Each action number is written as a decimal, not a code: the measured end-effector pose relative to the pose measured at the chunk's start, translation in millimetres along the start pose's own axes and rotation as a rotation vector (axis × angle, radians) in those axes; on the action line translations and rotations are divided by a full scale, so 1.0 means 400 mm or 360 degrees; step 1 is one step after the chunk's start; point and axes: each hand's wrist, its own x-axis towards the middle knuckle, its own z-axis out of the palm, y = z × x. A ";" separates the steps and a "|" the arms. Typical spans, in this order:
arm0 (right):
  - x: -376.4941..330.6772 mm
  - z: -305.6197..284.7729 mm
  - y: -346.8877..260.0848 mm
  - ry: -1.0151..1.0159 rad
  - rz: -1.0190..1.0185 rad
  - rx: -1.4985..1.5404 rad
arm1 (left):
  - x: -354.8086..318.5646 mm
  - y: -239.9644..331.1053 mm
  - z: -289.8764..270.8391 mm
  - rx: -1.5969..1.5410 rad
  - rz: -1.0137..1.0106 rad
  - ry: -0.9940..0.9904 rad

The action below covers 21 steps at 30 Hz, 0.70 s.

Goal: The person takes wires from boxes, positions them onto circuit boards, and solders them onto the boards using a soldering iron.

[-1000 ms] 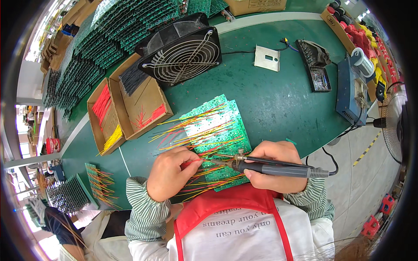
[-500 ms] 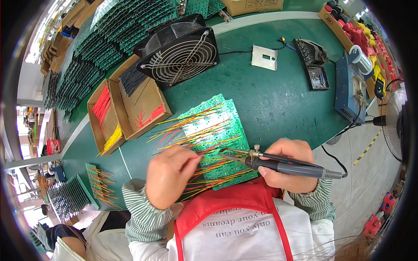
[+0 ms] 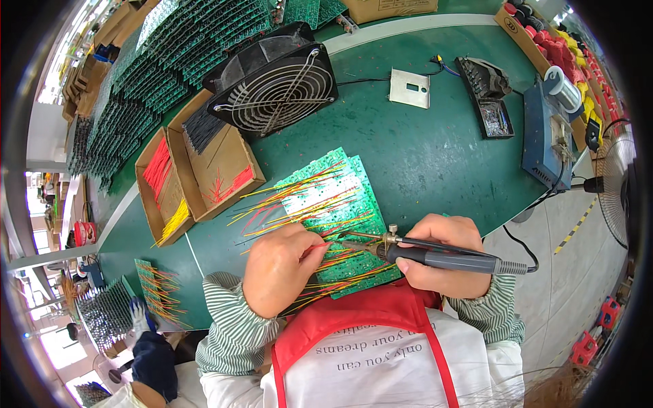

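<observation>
My right hand [image 3: 449, 255] grips a grey-handled soldering iron [image 3: 442, 259] with a thin solder-feed tube along its top. The iron's tip points left, low over a green circuit board [image 3: 371, 204]. Close to the tip, my left hand [image 3: 282, 268] pinches a thin wire at its fingertips; most of that wire is hidden. Rows of red, yellow and dark wires [image 3: 299, 214] stick out leftward from the board. The board lies partly over another green board, in front of my red apron [image 3: 354, 309].
Cardboard trays [image 3: 221, 149] of cut wires and a black fan [image 3: 282, 88] stand at the back left. A blue solder feeder [image 3: 544, 139] with a solder spool [image 3: 563, 88] sits right. Another person's gloved hand [image 3: 141, 317] is at the left, by a wired board [image 3: 151, 289].
My left hand has moved right, closer to the iron's tip. The iron and my right hand shifted slightly left. At the lower left, another person's gloved hand has come into view.
</observation>
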 end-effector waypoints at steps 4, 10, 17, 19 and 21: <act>-0.002 -0.012 -0.008 0.0016 -0.0011 0.0028 | 0.000 -0.001 -0.002 0.0019 0.0013 0.0001; -0.017 -0.038 -0.008 0.0059 -0.0044 -0.0013 | -0.006 0.022 -0.031 0.0144 0.0099 0.0204; -0.030 -0.049 -0.011 0.0124 0.0045 -0.0003 | 0.029 0.029 0.021 0.0069 0.0247 0.0146; -0.030 -0.047 -0.008 0.0123 0.0066 0.0014 | 0.034 0.025 0.031 0.0033 0.0188 0.0112; -0.031 -0.047 -0.004 0.0123 0.0086 0.0031 | 0.039 0.025 0.034 0.0030 0.0178 0.0084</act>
